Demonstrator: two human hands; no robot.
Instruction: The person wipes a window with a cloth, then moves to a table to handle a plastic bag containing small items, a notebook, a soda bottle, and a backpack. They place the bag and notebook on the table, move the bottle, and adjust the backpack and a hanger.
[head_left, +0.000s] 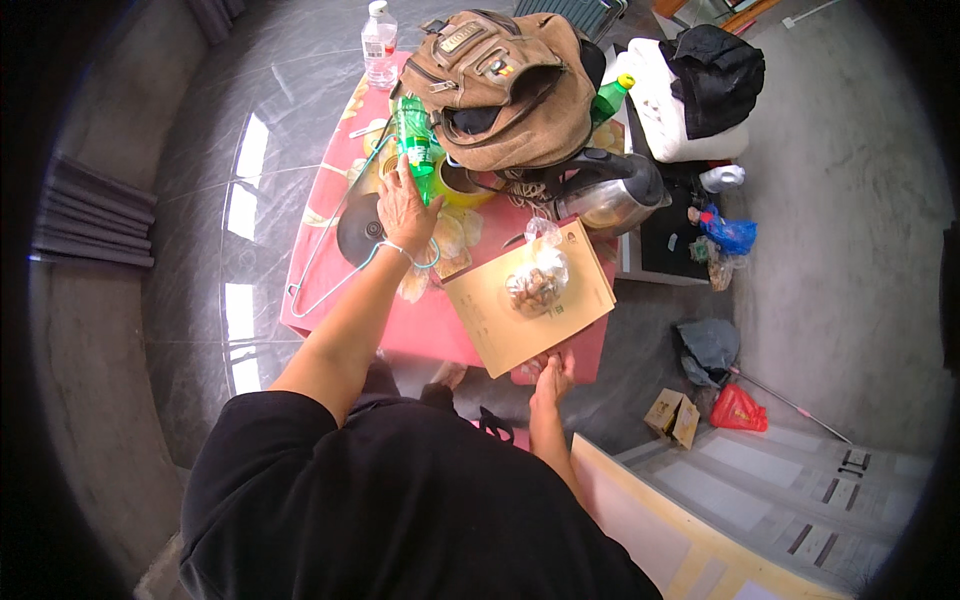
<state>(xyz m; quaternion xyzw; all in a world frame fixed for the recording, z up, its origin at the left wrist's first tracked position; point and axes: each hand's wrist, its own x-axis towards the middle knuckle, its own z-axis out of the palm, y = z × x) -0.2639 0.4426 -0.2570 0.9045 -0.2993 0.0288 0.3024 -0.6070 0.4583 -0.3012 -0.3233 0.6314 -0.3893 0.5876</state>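
Note:
My left hand (407, 210) reaches over the table and touches the lower end of a green plastic bottle (414, 135) lying there; whether it grips the bottle I cannot tell. Under and beside that hand are a light-blue wire hanger (330, 225) and a dark round lid (360, 229). Near the table's front edge, my right hand (553, 379) is just below a brown paper folder (491, 322); its fingertips are partly hidden. On the folder rests a knotted clear plastic bag (536, 289) of small brown items.
A brown backpack (517, 97), an electric kettle (615, 191), a yellow-green pot (465, 191) and a clear bottle (380, 45) crowd the pink table (420, 330). On the right stand a black-topped cabinet (667, 240) with white and black cloth, and a small open cardboard box (671, 416).

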